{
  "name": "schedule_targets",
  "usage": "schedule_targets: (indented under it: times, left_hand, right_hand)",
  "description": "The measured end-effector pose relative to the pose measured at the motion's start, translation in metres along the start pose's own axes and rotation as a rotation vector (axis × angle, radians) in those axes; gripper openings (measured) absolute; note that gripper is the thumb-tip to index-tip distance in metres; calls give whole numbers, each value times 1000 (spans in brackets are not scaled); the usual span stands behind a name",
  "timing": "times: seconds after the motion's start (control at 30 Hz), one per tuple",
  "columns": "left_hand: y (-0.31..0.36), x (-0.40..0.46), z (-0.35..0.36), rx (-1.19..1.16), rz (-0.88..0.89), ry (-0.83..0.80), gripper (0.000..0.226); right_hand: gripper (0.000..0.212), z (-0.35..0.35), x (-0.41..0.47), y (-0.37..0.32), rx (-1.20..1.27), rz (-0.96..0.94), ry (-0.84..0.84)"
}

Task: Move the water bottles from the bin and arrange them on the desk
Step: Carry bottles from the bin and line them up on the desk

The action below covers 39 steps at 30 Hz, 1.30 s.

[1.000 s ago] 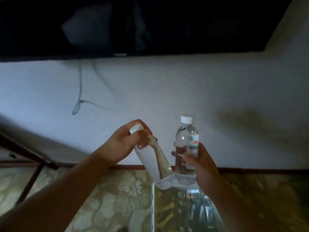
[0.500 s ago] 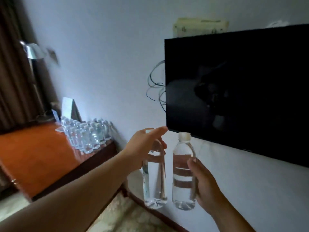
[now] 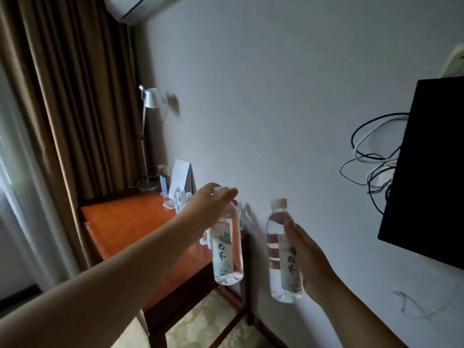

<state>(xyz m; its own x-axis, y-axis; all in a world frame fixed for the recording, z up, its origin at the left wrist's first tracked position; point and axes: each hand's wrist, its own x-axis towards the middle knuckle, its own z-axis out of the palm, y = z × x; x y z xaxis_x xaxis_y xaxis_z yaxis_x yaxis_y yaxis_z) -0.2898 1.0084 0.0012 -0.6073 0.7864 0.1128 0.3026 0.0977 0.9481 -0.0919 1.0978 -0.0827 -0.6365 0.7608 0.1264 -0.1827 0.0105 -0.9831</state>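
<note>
The left hand (image 3: 209, 208) hangs one water bottle (image 3: 227, 249) by its top, fingers curled down over the white cap, the bottle upright in the air above the near right edge of the orange desk (image 3: 130, 222). The right hand (image 3: 305, 257) clasps a second bottle (image 3: 282, 252) round its middle, to the right of the desk before the white wall (image 3: 276, 96); more bottles (image 3: 181, 197) stand at the desk's far side beside a lamp (image 3: 150, 101)
</note>
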Motion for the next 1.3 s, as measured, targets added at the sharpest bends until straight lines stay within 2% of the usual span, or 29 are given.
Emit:
schedule_targets:
  times: [0.07, 0.17, 0.27, 0.33, 0.43, 0.53, 0.57, 0.67, 0.73, 0.83, 0.9, 1.0, 1.07, 1.2, 1.3]
  left_hand:
    - [-16, 20, -26, 116, 45, 80, 45]
    - [-45, 54, -60, 212, 64, 128, 30]
    - [-72, 95, -89, 216, 48, 175, 45]
    - [-85, 124, -104, 255, 43, 180, 33]
    - [-100, 166, -120, 363, 42, 139, 23]
    - [-112, 202, -138, 426, 9, 110, 24]
    - [-116, 214, -146, 419, -3, 107, 25]
    - [-129, 243, -168, 415, -42, 101, 30]
    - [-142, 261, -184, 464, -61, 69, 36]
    - [-166, 285, -203, 529, -81, 12, 45]
    - [-184, 300, -215, 561, -66, -15, 50]
    - [-210, 319, -236, 554, -77, -82, 39]
    - [-231, 334, -253, 568, -68, -137, 42]
    - [-270, 368, -289, 637, -32, -244, 33]
    - [-298, 395, -314, 645, 5, -328, 25]
  right_hand:
    - [46, 14, 26, 15, -5, 4, 6]
    - [55, 32, 65, 38, -46, 14, 26]
    - [48, 52, 111, 60, -121, 9, 45]
    - [44, 67, 145, 74, -174, -4, 28]
    - [55, 93, 198, 89, -215, -12, 10]
    - [74, 122, 246, 100, -314, -11, -37]
    - [72, 133, 261, 104, -332, -14, -66]
    - [49, 167, 296, 106, -378, -6, -125]
    - [40, 187, 313, 108, -428, -2, -174]
    - [30, 210, 335, 111, -550, -37, -151]
    - [35, 224, 346, 117, -631, -37, -133]
    - [38, 250, 353, 137, -708, -16, -133]
    - [41, 269, 359, 157, -733, 9, -138]
    - [66, 308, 384, 197, -905, 75, -42]
    - [57, 342, 400, 207, -967, 170, 50]
